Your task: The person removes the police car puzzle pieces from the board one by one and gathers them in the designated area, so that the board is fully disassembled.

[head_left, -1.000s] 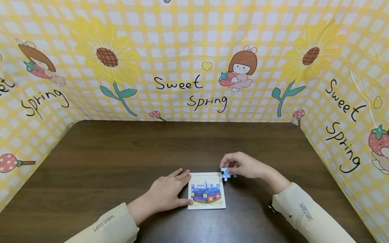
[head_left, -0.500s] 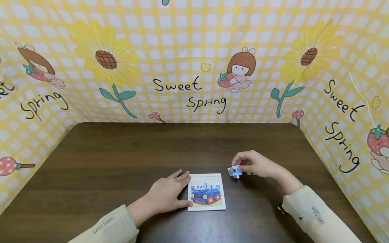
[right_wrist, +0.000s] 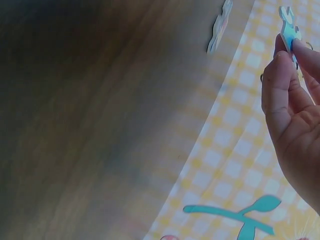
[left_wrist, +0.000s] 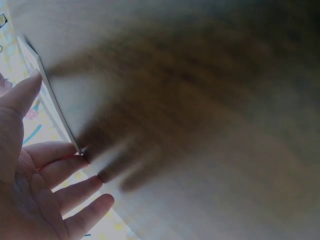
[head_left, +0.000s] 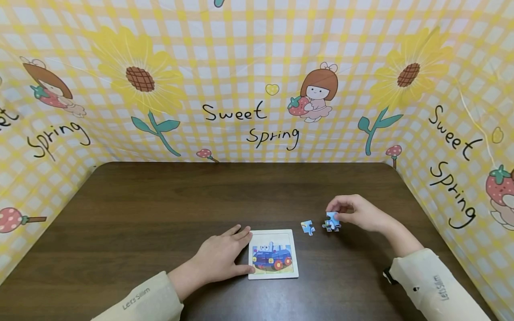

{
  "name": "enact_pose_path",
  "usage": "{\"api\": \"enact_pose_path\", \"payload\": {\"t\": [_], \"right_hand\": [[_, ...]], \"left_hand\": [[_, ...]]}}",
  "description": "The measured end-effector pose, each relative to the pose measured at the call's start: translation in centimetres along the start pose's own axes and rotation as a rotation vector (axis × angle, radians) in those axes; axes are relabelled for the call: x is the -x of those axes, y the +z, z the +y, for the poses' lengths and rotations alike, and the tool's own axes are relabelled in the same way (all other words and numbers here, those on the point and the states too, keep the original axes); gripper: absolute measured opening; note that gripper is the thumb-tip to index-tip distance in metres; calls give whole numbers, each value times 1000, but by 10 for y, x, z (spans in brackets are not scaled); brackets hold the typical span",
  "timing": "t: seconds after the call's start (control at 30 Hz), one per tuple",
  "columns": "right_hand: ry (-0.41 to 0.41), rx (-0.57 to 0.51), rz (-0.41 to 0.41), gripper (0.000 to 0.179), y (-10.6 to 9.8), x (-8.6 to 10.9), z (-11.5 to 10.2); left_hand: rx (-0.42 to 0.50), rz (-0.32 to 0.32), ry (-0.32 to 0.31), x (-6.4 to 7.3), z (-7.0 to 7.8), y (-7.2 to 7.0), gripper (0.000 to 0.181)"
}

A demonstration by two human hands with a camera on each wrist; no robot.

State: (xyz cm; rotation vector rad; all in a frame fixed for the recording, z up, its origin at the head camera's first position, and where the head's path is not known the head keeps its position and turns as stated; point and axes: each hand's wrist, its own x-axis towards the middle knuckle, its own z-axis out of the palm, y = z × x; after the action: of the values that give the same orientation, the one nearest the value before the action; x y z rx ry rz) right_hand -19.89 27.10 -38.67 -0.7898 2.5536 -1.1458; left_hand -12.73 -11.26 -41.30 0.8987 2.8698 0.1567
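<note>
A square puzzle frame [head_left: 295, 254] with a blue vehicle picture lies on the table, its picture pieces filling the lower part and a pale strip showing along the top. My left hand [head_left: 220, 255] rests at the frame's left side, fingers spread, thumb on its lower left corner. To the right of the frame, my right hand [head_left: 358, 213] pinches a light blue jigsaw piece [head_left: 332, 217] between thumb and fingers. In the right wrist view this jigsaw piece [right_wrist: 288, 33] is seen nearly edge-on. Just below it in the head view, another piece is partly covered.
One loose jigsaw piece [head_left: 308, 227] lies between the frame and my right hand. The brown wooden table [head_left: 180, 196] is bordered at the back and sides by yellow checked cloth [head_left: 233, 58].
My right hand has moved right, away from the frame's upper right corner, still pinching the jigsaw piece. A loose piece has come into full view. My left hand has stayed put.
</note>
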Motion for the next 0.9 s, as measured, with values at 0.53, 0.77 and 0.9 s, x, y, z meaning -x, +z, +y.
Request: {"api": "enact_pose_path", "payload": {"t": [0.53, 0.77, 0.9], "right_hand": [[78, -19, 12, 14, -17, 20, 23], [120, -46, -22, 16, -21, 24, 30], [133, -57, -39, 16, -22, 25, 33]], "left_hand": [[3, 3, 1, 0, -1, 1, 82], [1, 11, 1, 1, -1, 2, 82], [1, 15, 2, 1, -1, 2, 82]]}}
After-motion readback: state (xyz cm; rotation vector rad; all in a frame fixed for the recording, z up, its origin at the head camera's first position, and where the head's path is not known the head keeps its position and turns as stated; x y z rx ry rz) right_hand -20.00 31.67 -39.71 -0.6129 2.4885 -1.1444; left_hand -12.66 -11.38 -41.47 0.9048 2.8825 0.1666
